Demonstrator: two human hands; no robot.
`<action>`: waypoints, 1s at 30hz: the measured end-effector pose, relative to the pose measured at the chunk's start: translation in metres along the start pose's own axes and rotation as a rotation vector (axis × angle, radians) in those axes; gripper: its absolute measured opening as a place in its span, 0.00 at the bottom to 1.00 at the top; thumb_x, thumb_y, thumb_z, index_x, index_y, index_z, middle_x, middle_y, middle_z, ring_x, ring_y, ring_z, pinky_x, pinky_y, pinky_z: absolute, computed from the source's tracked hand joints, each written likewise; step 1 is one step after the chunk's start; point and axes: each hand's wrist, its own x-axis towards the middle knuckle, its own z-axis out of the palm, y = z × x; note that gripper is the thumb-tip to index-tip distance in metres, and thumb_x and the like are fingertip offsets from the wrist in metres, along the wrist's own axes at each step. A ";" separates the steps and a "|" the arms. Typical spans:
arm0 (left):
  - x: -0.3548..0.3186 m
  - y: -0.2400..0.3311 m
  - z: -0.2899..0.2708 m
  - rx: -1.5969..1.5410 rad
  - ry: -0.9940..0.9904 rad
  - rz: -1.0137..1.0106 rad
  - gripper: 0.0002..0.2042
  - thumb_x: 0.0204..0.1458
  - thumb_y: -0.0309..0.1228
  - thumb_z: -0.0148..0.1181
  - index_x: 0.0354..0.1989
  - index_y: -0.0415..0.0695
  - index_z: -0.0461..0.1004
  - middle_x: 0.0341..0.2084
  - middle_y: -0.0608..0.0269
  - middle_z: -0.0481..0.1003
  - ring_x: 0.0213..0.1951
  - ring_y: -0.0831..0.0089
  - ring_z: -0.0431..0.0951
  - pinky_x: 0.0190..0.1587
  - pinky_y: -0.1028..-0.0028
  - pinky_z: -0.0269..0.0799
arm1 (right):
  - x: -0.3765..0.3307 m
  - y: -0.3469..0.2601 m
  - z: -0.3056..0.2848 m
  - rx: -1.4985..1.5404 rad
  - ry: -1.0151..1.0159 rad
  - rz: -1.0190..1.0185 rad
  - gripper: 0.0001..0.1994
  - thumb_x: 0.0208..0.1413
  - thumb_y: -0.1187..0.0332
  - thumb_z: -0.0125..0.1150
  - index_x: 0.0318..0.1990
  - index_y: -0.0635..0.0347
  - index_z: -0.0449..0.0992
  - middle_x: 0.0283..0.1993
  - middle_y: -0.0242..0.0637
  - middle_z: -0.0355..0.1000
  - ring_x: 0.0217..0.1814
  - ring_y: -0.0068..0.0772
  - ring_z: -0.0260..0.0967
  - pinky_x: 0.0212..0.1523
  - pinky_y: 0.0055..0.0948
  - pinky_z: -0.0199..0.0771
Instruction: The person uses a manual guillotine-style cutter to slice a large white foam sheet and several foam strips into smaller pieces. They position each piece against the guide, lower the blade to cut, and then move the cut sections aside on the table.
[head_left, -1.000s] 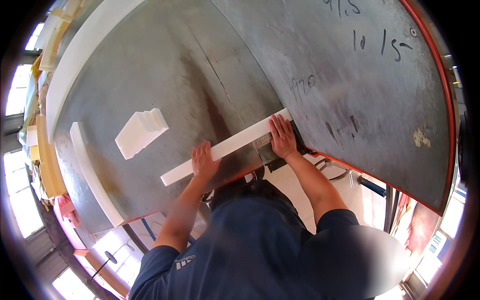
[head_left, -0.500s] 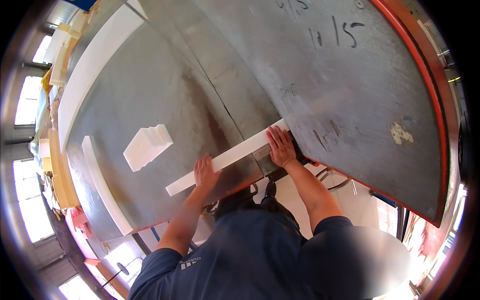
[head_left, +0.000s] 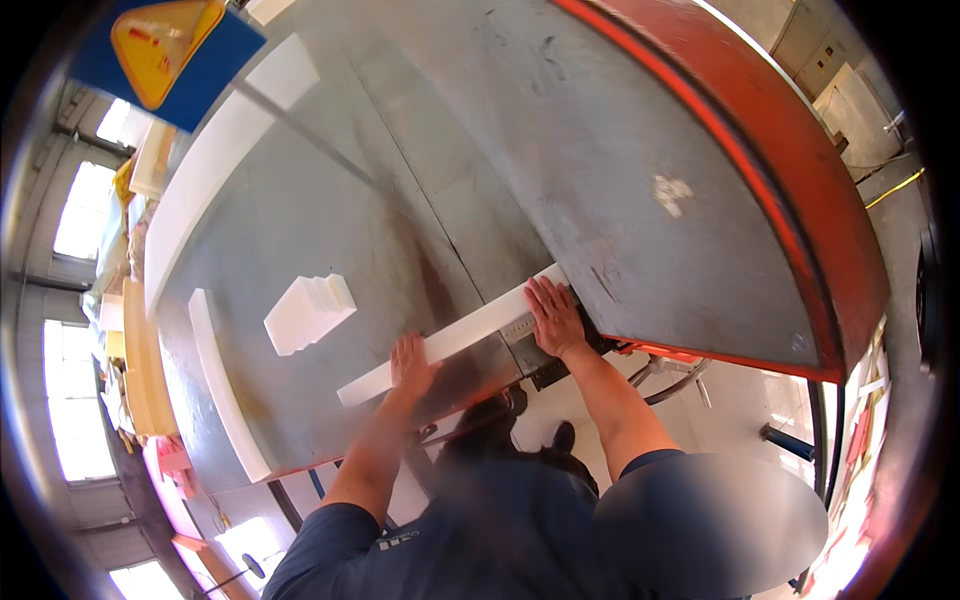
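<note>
A long white foam-like strip lies slantwise along the near edge of a grey metal table. Across its left part rests my left hand, fingers extended over the top. My right hand lies on the strip's right end with its fingers stretched flat. Just below the strip, beside that hand, a small marked metal plate shows. To the left sits a white block with a stepped edge, touched by neither hand.
Curved white strips and a larger curved white piece lie at the left. A raised grey panel with a red rim stands at the right. A thin grey bar runs beneath a blue board with a yellow triangle.
My view has shifted, bringing the blue board and more of the red rim into sight. Both hands stay on the white strip, in nearly the same places along it.
</note>
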 end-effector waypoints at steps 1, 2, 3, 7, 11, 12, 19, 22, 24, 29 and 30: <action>0.000 0.001 -0.001 0.000 -0.006 0.004 0.34 0.43 0.37 0.76 0.57 0.40 0.66 0.60 0.52 0.66 0.61 0.50 0.67 0.63 0.53 0.63 | 0.000 0.001 0.000 -0.007 -0.004 -0.002 0.35 0.56 0.68 0.55 0.73 0.57 0.57 0.80 0.36 0.48 0.82 0.44 0.42 0.78 0.49 0.43; 0.001 0.001 -0.002 0.002 -0.005 0.004 0.34 0.43 0.37 0.76 0.57 0.40 0.66 0.60 0.52 0.66 0.61 0.49 0.67 0.63 0.53 0.63 | 0.001 0.001 0.001 -0.015 -0.007 -0.003 0.34 0.56 0.68 0.55 0.73 0.57 0.57 0.80 0.36 0.48 0.82 0.44 0.41 0.78 0.49 0.43; -0.002 0.000 -0.003 0.003 -0.007 -0.002 0.34 0.43 0.37 0.76 0.58 0.39 0.66 0.60 0.52 0.66 0.61 0.49 0.67 0.63 0.53 0.63 | -0.001 -0.001 0.000 -0.019 -0.016 -0.008 0.34 0.56 0.68 0.55 0.73 0.57 0.57 0.80 0.36 0.48 0.82 0.43 0.41 0.78 0.49 0.43; -0.006 0.000 -0.002 0.020 0.008 -0.009 0.35 0.43 0.37 0.76 0.59 0.40 0.65 0.60 0.52 0.66 0.61 0.50 0.68 0.62 0.53 0.65 | -0.002 -0.002 -0.002 -0.044 0.049 -0.030 0.35 0.55 0.68 0.55 0.73 0.57 0.57 0.79 0.36 0.48 0.82 0.43 0.41 0.78 0.49 0.44; -0.005 0.002 0.000 0.029 0.003 -0.006 0.37 0.44 0.37 0.76 0.61 0.41 0.63 0.59 0.52 0.67 0.60 0.49 0.68 0.61 0.53 0.65 | -0.007 0.000 -0.003 -0.063 0.077 -0.023 0.35 0.55 0.69 0.56 0.72 0.58 0.58 0.79 0.36 0.49 0.82 0.43 0.43 0.77 0.49 0.46; -0.006 0.001 0.001 0.027 -0.003 -0.013 0.37 0.44 0.37 0.76 0.61 0.41 0.62 0.59 0.52 0.67 0.60 0.49 0.68 0.61 0.52 0.65 | -0.007 -0.001 -0.005 -0.075 0.078 -0.025 0.34 0.54 0.69 0.56 0.72 0.58 0.58 0.79 0.37 0.49 0.81 0.43 0.44 0.77 0.49 0.47; -0.007 -0.003 0.003 0.045 0.027 0.004 0.38 0.44 0.37 0.76 0.62 0.41 0.61 0.59 0.52 0.67 0.60 0.49 0.68 0.61 0.52 0.65 | -0.009 -0.004 -0.005 -0.090 0.137 -0.065 0.36 0.53 0.69 0.57 0.72 0.59 0.58 0.79 0.38 0.50 0.81 0.43 0.44 0.78 0.49 0.44; -0.005 -0.001 0.001 0.027 -0.010 -0.010 0.38 0.46 0.38 0.73 0.64 0.41 0.60 0.61 0.51 0.65 0.63 0.49 0.65 0.64 0.53 0.61 | -0.009 -0.002 -0.004 -0.105 0.162 -0.068 0.37 0.52 0.69 0.59 0.72 0.58 0.58 0.79 0.39 0.49 0.82 0.44 0.43 0.78 0.48 0.43; -0.003 -0.004 0.002 0.033 -0.011 -0.018 0.39 0.47 0.39 0.73 0.65 0.40 0.59 0.62 0.50 0.65 0.64 0.49 0.64 0.65 0.53 0.60 | -0.007 -0.003 -0.004 -0.106 0.188 -0.070 0.37 0.52 0.69 0.59 0.72 0.58 0.58 0.79 0.38 0.49 0.81 0.43 0.43 0.78 0.47 0.43; -0.011 -0.016 0.013 0.065 0.054 -0.012 0.39 0.45 0.37 0.75 0.63 0.40 0.60 0.60 0.50 0.67 0.61 0.48 0.67 0.62 0.51 0.63 | -0.007 -0.006 -0.007 -0.090 0.162 -0.063 0.37 0.55 0.68 0.57 0.73 0.58 0.55 0.79 0.38 0.47 0.82 0.42 0.42 0.79 0.47 0.41; -0.011 -0.010 0.013 0.050 0.022 -0.023 0.39 0.45 0.37 0.75 0.63 0.40 0.60 0.60 0.49 0.67 0.61 0.48 0.67 0.62 0.51 0.63 | -0.013 -0.004 -0.005 -0.089 0.158 -0.058 0.36 0.56 0.69 0.55 0.74 0.58 0.54 0.80 0.37 0.47 0.82 0.42 0.41 0.79 0.47 0.40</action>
